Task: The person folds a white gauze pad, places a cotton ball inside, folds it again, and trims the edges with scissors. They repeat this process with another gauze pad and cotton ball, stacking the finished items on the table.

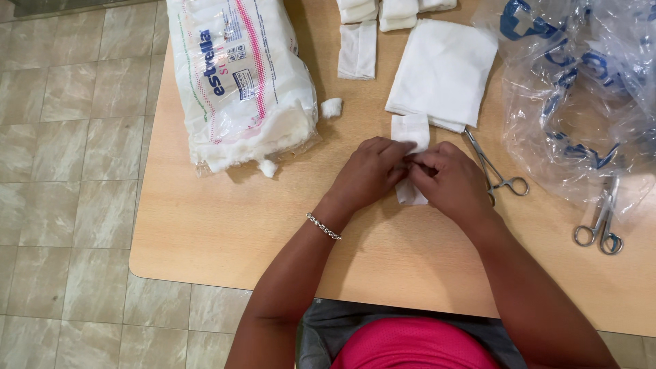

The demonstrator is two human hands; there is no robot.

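Note:
A narrow strip of white gauze lies on the wooden table, running from near a stack of folded gauze squares down under my hands. My left hand and my right hand meet over its middle, fingertips pinching the cloth together. The strip's lower end shows between my hands. A silver bracelet sits on my left wrist.
A large plastic-wrapped roll of cotton wool lies at the left, with cotton bits beside it. Folded gauze pieces sit at the top. Metal forceps lie right of my hands, scissors farther right, under a crumpled clear bag.

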